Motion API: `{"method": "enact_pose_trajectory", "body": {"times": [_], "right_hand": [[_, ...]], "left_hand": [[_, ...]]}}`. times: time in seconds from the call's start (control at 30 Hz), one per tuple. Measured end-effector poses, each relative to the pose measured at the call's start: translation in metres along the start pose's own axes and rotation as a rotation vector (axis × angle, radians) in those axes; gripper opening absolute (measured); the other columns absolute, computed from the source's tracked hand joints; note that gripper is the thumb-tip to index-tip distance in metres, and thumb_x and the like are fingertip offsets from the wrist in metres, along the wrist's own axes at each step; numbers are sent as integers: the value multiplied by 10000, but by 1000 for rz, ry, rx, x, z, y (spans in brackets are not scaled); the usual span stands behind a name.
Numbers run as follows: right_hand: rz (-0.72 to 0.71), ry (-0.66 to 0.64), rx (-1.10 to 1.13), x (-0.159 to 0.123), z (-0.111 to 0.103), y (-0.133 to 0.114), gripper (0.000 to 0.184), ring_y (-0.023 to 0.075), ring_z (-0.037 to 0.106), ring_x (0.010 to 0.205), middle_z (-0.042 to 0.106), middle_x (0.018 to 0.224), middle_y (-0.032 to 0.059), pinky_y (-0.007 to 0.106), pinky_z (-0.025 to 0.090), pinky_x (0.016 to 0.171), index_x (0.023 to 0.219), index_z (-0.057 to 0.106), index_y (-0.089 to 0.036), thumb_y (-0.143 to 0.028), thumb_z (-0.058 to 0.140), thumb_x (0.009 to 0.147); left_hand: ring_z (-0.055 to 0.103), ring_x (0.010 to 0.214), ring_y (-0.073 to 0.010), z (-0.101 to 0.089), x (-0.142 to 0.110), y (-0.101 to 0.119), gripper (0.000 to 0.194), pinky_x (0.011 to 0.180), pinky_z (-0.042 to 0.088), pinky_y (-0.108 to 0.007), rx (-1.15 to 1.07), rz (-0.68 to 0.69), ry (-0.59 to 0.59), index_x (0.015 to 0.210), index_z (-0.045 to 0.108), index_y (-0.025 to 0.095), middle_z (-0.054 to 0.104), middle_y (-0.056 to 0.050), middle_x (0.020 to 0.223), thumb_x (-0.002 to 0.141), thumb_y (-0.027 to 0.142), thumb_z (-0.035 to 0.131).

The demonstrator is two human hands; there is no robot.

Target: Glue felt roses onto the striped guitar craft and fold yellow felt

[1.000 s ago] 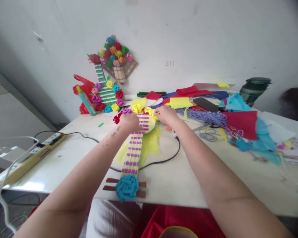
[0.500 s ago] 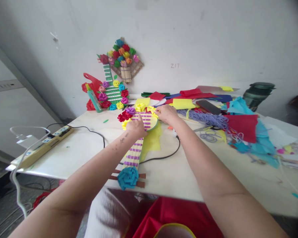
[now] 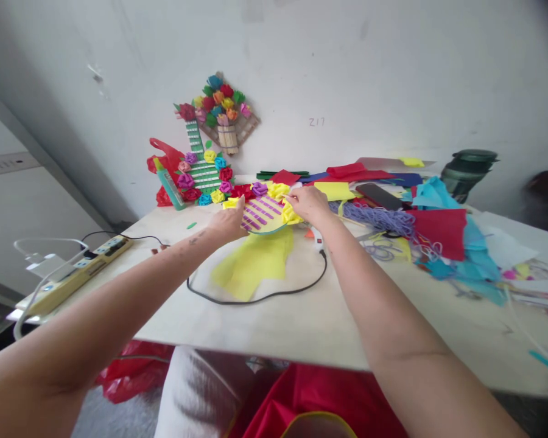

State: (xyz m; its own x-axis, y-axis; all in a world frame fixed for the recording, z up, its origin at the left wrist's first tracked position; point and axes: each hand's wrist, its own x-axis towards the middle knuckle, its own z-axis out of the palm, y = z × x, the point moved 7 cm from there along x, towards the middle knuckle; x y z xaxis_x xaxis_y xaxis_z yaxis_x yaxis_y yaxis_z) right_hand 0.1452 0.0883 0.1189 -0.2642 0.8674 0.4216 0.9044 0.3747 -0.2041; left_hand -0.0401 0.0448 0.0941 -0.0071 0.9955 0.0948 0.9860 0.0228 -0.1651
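Observation:
A paper guitar craft (image 3: 261, 214), yellow with purple stripes and ringed by red, purple and yellow paper roses, is tilted up off the white table (image 3: 301, 322) between both hands. My left hand (image 3: 227, 222) grips its left edge, fingers curled under it. My right hand (image 3: 309, 204) is closed in a pinch on a yellow paper rose (image 3: 289, 214) at the craft's right rim. The craft's neck is out of sight. A loose yellow paper sheet (image 3: 254, 263) lies flat just below the craft.
A black cable (image 3: 260, 298) loops across the table centre, and a power strip (image 3: 75, 275) lies at the left edge. A green guitar craft (image 3: 201, 173) and a flower basket craft (image 3: 223, 115) lean on the wall. Coloured paper (image 3: 441, 226), purple yarn (image 3: 375, 216) and a dark jar (image 3: 468, 170) crowd the right.
The striped craft has been lifted off the table and swung toward the wall; its neck and blue rose left the front edge. My left hand slid to its left rim, uncovering the yellow sheet.

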Motion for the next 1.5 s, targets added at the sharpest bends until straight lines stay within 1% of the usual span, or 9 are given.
{"method": "enact_pose_trajectory", "body": {"times": [0.17,0.37,0.6,0.87,1.03,1.17,1.33,1.4,1.5], "right_hand": [[1,38,33,0,-3,3,348,230,606,886,691,953,89,298,405,698,961,706,-225,-371,403,873],[-8,58,85,0,-10,5,314,208,601,849,687,902,84,272,384,675,887,706,-200,-342,427,855],[-21,-44,153,5,7,6,266,175,574,769,678,886,87,248,361,640,897,682,-160,-317,476,835],[-59,-131,115,4,23,4,242,156,541,683,671,790,78,246,314,572,786,687,-159,-313,501,801],[-86,-191,152,1,28,0,269,142,539,662,659,720,40,234,298,554,793,685,-192,-387,502,813],[-116,-237,181,-1,32,-3,296,136,532,639,652,698,36,232,289,532,760,668,-190,-404,477,833],[-124,-224,160,1,36,-5,250,140,532,644,663,738,57,234,298,543,784,633,-168,-321,446,848],[-132,-214,161,1,35,-6,230,141,539,661,669,764,58,231,309,561,833,633,-170,-292,439,851],[-163,-194,167,0,30,-8,248,147,559,717,680,835,48,229,321,590,915,647,-196,-324,442,859]], "left_hand": [[582,1022,-288,8,19,-18,961,792,426,-303,-60,96,85,1455,56,143,605,-162,1131,727,440,608],[570,1057,-283,18,25,-38,890,838,429,-311,-65,154,67,1442,162,138,581,-164,1155,714,354,626],[581,1032,-228,33,40,-53,803,858,444,-294,-137,252,55,1416,249,221,593,-91,1145,707,319,611],[552,1103,-232,51,55,-58,738,911,429,-290,-147,311,64,1404,300,211,524,-112,1283,723,284,574],[516,1148,-245,49,52,-58,808,948,411,-315,-151,345,21,1406,293,186,529,-119,1277,669,294,606],[437,1225,-293,30,46,-53,792,1015,350,-386,-149,355,63,1382,357,153,456,-145,1352,651,335,604],[560,1071,-227,1,45,-41,548,935,421,-328,-499,188,210,1237,547,195,613,-60,1177,698,289,529],[608,954,-211,1,46,-34,416,854,456,-293,-715,118,250,1080,654,182,682,-46,1013,705,319,536],[626,764,-200,14,46,-26,400,681,479,-284,-1020,50,288,971,693,143,699,-63,897,653,372,611]]}}
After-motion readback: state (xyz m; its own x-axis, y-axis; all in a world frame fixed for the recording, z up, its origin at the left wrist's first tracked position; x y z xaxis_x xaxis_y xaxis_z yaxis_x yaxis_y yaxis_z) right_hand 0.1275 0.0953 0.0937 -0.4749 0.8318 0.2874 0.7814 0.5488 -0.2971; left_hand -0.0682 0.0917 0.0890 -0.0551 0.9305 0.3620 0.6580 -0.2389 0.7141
